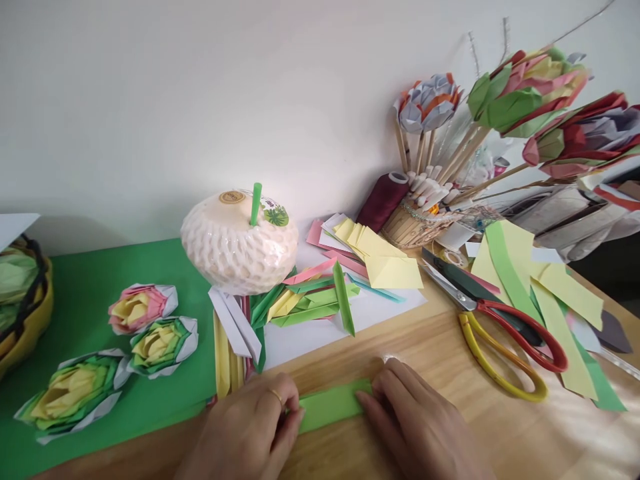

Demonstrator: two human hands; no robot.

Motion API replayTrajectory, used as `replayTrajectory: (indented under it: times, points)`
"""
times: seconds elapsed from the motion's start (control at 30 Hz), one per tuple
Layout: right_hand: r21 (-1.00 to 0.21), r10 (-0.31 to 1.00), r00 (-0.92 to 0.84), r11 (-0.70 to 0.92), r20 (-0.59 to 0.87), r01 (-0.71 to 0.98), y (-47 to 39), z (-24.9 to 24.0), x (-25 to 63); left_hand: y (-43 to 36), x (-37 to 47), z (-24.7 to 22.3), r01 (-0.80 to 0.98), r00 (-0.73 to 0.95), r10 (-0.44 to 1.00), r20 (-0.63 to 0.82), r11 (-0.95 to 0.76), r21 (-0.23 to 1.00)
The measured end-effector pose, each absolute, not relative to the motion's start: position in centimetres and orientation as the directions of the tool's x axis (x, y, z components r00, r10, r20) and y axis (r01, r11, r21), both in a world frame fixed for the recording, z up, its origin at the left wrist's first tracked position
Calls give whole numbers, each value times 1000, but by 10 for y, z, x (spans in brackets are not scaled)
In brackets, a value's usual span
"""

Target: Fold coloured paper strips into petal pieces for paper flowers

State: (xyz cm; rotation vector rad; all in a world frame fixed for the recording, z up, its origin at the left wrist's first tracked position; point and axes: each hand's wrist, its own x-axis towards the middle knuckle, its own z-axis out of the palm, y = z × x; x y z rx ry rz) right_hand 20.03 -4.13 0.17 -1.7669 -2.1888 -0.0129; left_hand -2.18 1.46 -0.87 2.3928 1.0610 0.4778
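Note:
A light green paper strip point(334, 405) stretches between my two hands, low over the wooden table. My left hand point(253, 420), with a ring on one finger, pinches the strip's left end. At the right end, my right hand point(413, 417) has its thumb and curled fingers closed on the paper. Just beyond the strip lies a pile of folded paper pieces point(315, 300) in green, yellow and pink, on a white sheet point(295, 347). Scissors point(500, 333) with one red and one yellow handle rest to the right of my right hand.
Three folded paper flowers point(145, 307) sit on a green sheet point(175, 267) at left, near a yellow basket point(43, 327). A wrapped white coconut point(240, 247) with a green straw stands behind. Yellow paper point(385, 253), a thread spool point(383, 200), scraps point(570, 333) and stemmed paper flowers point(530, 93) occupy the right.

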Motion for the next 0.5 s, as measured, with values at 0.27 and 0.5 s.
replayTrajectory:
  times: [0.27, 0.5]
  points:
    - [-248, 970, -156, 200, 185, 948, -45, -1, 203, 16, -21, -8, 598, 652, 747, 130, -612, 518]
    - [-190, 965, -171, 209, 200, 959, -44, -2, 203, 19, -21, -8, 600, 664, 735, 138, -634, 488]
